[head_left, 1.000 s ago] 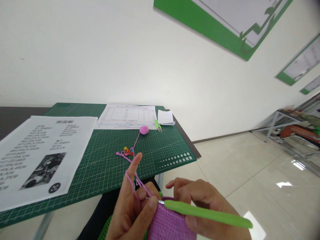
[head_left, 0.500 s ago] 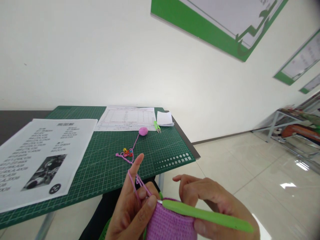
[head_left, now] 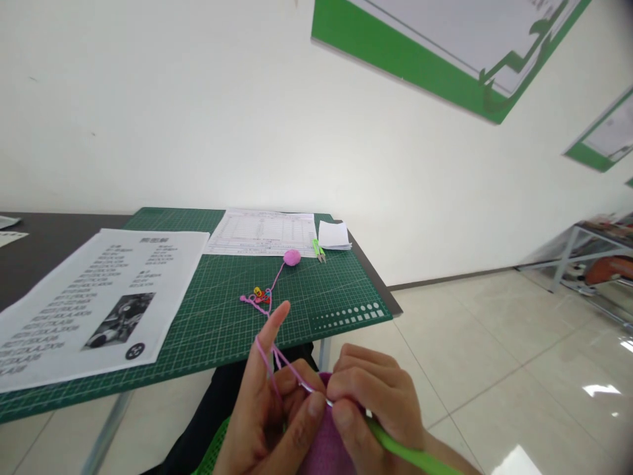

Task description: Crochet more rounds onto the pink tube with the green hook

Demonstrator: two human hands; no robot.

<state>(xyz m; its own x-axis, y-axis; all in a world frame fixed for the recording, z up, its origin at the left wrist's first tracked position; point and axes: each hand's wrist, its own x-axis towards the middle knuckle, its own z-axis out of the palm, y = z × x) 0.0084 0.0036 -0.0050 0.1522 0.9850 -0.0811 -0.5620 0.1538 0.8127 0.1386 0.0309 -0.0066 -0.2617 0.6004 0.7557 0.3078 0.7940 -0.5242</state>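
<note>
My left hand [head_left: 281, 409] pinches the edge of a purple crocheted piece [head_left: 327, 445], its index finger raised with pink-purple yarn [head_left: 262, 353] looped round it. Gripped in my right hand [head_left: 373, 402] is a crochet hook with a green handle [head_left: 408, 452]. Its metal tip [head_left: 309, 388] lies at the work's edge by my left thumb, against the yarn. Fingers of both hands hide much of the crocheted piece. From the raised finger the yarn runs back over the table to a small yarn ball [head_left: 291, 258].
On the green cutting mat [head_left: 222, 316] lie a printed pattern sheet [head_left: 113, 290], a form [head_left: 262, 231], a white paper stack [head_left: 334, 235], green thread snips [head_left: 319, 251] and colourful stitch markers [head_left: 262, 295]. A wall stands behind; a shelf [head_left: 593, 251] is at the right.
My right hand has moved left and closed near the hook's metal shaft, which now shows past the left thumb. The handle has swung downward. The whole view has shifted slightly.
</note>
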